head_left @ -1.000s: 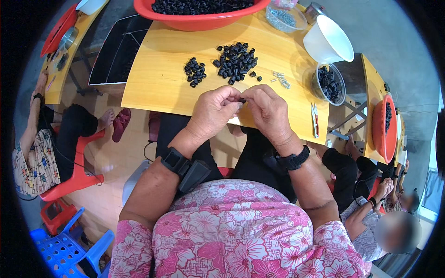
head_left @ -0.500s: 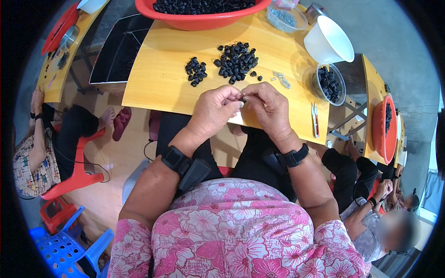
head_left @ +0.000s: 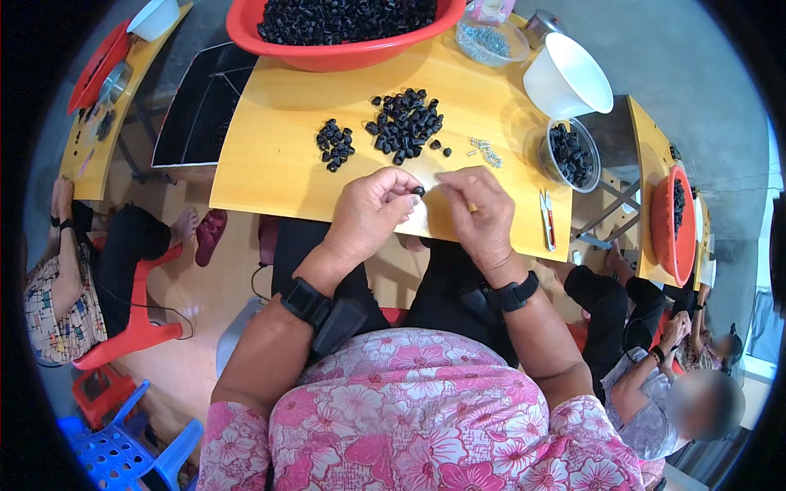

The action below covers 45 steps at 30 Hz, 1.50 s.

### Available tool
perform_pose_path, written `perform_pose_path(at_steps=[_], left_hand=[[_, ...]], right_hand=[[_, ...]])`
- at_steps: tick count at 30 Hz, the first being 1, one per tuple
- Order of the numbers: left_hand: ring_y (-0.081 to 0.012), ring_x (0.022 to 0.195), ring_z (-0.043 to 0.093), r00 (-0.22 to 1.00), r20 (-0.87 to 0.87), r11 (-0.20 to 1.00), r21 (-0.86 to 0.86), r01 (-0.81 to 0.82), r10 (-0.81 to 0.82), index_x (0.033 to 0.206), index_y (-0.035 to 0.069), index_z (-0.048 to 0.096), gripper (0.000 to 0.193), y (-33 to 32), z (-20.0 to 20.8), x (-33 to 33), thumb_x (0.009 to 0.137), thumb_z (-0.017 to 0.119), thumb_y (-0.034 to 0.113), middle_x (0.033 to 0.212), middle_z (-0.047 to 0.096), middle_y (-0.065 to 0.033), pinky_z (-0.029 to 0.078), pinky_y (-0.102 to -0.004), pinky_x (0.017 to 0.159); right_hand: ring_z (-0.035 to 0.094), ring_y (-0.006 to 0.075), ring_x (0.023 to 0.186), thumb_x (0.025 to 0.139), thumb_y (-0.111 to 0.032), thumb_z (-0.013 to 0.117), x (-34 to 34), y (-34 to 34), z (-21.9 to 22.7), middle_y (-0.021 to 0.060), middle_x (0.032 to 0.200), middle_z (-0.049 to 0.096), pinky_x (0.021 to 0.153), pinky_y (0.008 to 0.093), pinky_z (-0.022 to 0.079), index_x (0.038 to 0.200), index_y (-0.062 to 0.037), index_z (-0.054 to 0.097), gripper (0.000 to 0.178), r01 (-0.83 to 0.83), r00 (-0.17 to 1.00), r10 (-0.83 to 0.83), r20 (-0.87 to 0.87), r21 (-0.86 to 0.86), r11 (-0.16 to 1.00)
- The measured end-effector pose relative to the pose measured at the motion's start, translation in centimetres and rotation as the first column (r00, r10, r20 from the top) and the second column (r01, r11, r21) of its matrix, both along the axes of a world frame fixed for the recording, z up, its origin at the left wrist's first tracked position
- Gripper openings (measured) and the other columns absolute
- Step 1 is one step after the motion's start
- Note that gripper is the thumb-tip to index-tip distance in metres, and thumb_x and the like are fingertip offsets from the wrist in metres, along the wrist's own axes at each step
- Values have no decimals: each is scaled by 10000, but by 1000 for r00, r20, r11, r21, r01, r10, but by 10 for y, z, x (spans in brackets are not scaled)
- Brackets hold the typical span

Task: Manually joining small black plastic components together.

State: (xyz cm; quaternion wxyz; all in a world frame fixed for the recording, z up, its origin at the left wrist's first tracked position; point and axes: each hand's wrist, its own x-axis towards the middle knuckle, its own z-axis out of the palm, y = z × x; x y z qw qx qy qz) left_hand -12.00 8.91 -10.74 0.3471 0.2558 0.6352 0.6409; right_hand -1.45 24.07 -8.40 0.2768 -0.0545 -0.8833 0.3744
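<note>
My left hand (head_left: pixel 370 211) pinches a small black cap-like part (head_left: pixel 418 191) between thumb and forefinger, over the table's near edge. A short way to its right is my right hand (head_left: pixel 479 209), its thumb and forefinger apart with nothing visible between them. Beyond the hands a larger heap of black parts (head_left: pixel 405 123) and a smaller heap (head_left: pixel 335 146) lie on the yellow wooden table (head_left: pixel 274 114). Small silvery metal pieces, spring-like (head_left: pixel 486 152), are scattered right of the heaps. Small snips with a red part (head_left: pixel 548 219) lie near the right edge.
At the far side stands a red basin (head_left: pixel 344 56) full of black parts. To its right are a clear tub of silvery pieces (head_left: pixel 491 45), a white bucket (head_left: pixel 565 78) and a clear tub of black parts (head_left: pixel 571 155). Other people sit at tables left and right.
My right hand has drawn away from the left and its fingers have parted. The small black part stays in my left hand. The whole view has shifted slightly.
</note>
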Motion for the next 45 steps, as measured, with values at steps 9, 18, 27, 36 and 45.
perform_pose_path(at_steps=[9,18,27,36,45], left_hand=[[-39,742,562,998,-57,1000,-21,8,-9,986,-12,618,94,1,3,0,903,621,31,852,620,5,502,-204,659],[-40,737,562,998,-67,999,-27,20,-22,991,-12,614,96,-1,6,0,903,613,24,854,620,5,504,-208,663],[-37,771,574,997,-68,1000,5,24,-23,992,-5,614,93,1,0,-1,905,610,27,880,622,7,506,-206,681],[-38,777,578,996,-93,1000,16,18,-16,1001,-7,615,105,0,-4,0,902,619,27,881,623,9,511,-201,676],[-38,780,585,996,-81,999,9,32,-31,1024,-6,628,132,-1,0,-1,893,624,15,901,640,1,518,-201,690]], right_hand=[[597,325,797,778,-136,688,-31,24,-3,124,820,591,684,420,485,905,-58,678,150,242,952,-280,126,255,936],[632,314,768,787,-87,683,-25,18,-1,146,811,639,683,387,506,851,-43,692,78,195,968,-214,127,151,969],[612,117,644,839,-19,662,0,10,-3,67,774,680,629,257,505,965,-17,728,143,152,972,-25,235,-542,826],[595,112,707,884,37,580,7,2,-2,64,902,622,714,236,493,1091,-9,688,238,47,970,82,228,-508,860],[621,92,750,878,48,589,2,-2,2,45,879,671,716,228,518,1020,43,669,163,124,962,88,259,-700,704]])
